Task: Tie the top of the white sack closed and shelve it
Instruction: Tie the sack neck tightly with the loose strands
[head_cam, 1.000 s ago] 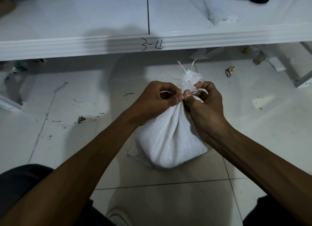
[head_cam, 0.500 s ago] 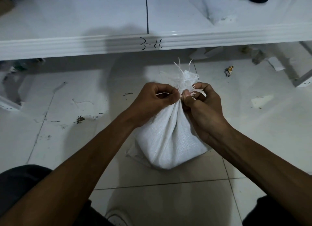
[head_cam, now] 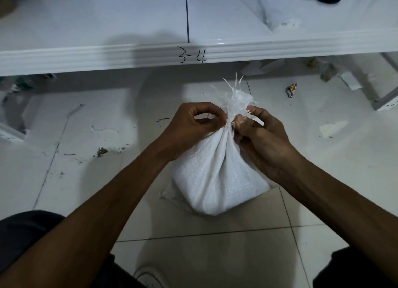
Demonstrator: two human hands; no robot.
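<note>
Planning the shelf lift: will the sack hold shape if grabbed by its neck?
Probably floppy: the sack pleats at its gathered neck. Bulging, settled base suggests loose, weighty fill; likely sags, won't roll. Frayed top may slip.

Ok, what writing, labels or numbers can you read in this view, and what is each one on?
"3-4": handwritten in dark marker on the front edge of the white shelf.
white sack: no print shows on the side in view.
crumpled wrapper on the floor: too small to read.
</note>
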